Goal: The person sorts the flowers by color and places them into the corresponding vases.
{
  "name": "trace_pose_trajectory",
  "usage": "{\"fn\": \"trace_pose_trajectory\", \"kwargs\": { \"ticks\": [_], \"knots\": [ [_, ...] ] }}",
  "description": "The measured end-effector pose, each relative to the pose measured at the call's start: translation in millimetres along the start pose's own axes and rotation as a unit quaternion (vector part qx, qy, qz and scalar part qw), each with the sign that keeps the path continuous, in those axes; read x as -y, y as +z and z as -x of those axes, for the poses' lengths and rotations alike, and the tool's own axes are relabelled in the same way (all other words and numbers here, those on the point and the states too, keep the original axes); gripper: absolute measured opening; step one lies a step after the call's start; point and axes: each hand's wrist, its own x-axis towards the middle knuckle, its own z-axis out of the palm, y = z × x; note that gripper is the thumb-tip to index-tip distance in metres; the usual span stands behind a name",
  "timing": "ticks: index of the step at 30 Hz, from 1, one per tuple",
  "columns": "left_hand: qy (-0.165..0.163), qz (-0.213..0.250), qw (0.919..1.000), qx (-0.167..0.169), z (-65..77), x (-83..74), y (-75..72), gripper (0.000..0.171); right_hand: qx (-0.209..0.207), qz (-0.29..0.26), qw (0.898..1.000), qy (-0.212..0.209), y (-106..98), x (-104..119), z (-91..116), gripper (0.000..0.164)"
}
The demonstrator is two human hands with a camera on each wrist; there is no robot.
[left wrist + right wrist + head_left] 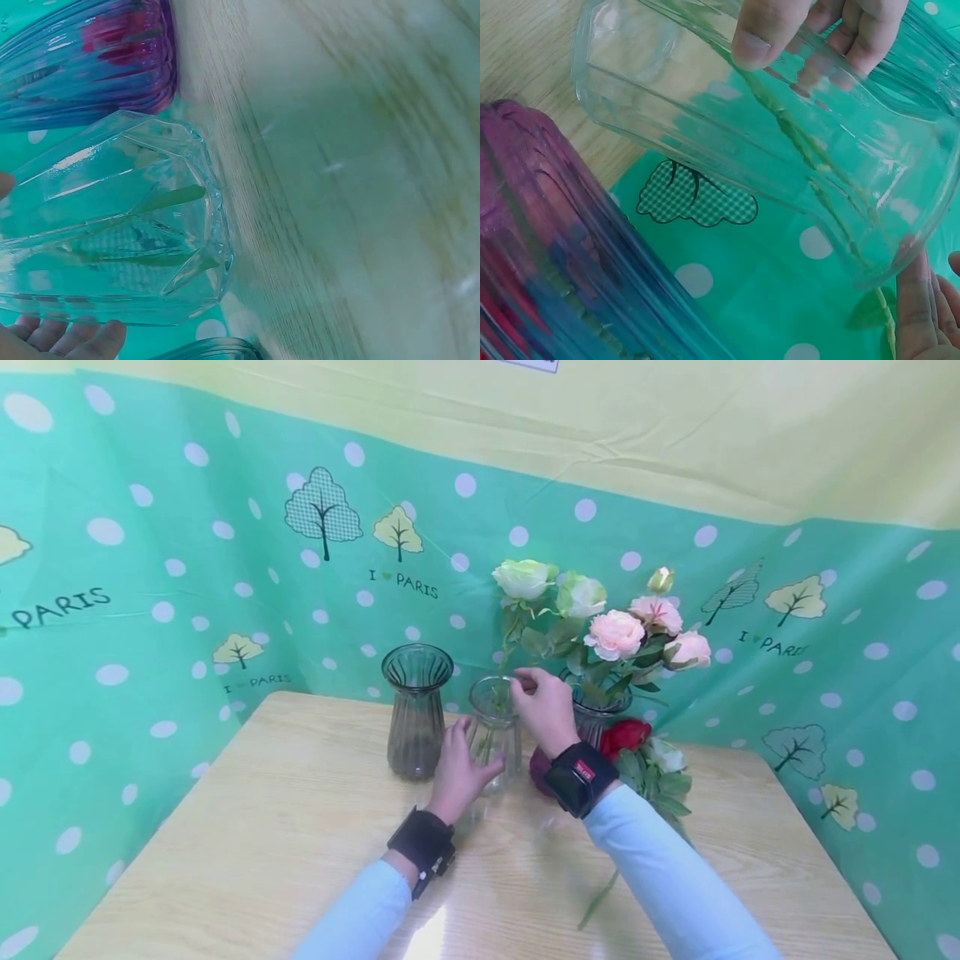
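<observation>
Dotted green cloth (187,635) hangs behind your wooden table (247,827). Purple-blue vase (577,247), right of the clear vase, holds a pink bunch (633,635). Gray vase (416,735) stands upright on the left. Clear vase (507,743) stands upright between those two and between your hands. Loose flowers, including a red bloom (626,737), lie beyond your right wrist. Your left hand (457,777) grips the clear vase, thumb on one side, fingers round the other. Your right hand (543,706) sits higher, relaxed, one straight finger touching the rim. Smallest: a thin green stem (780,120), slanting inside the clear vase, passing out beside that finger.
</observation>
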Motion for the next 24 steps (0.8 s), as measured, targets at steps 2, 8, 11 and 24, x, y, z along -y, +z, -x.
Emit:
{"fn": "trace_pose_trajectory", "kwargs": {
  "ticks": [2, 8, 11, 24],
  "knots": [
    [-0.002, -0.001, 1.0000, 0.002, 0.3, -0.1, -0.1, 0.084, -0.008, -0.009, 1.000, 0.003, -2.7, -0.7, 1.9, 0.028],
    [-0.013, -0.001, 0.9999, 0.007, 0.5, -1.2, 0.3, 0.085, -0.036, -0.039, 0.999, 0.012, -15.4, -2.8, 9.7, 0.026],
    [-0.017, 0.003, 0.9998, 0.008, 0.3, -1.3, 1.0, 0.086, -0.047, -0.049, 0.998, 0.013, -22.0, -4.9, 16.5, 0.025],
    [-0.010, -0.003, 0.9999, 0.004, 0.6, -0.2, 0.0, 0.083, -0.094, -0.040, 0.995, -0.001, -54.8, -17.2, 40.7, 0.017]
  ]
}}
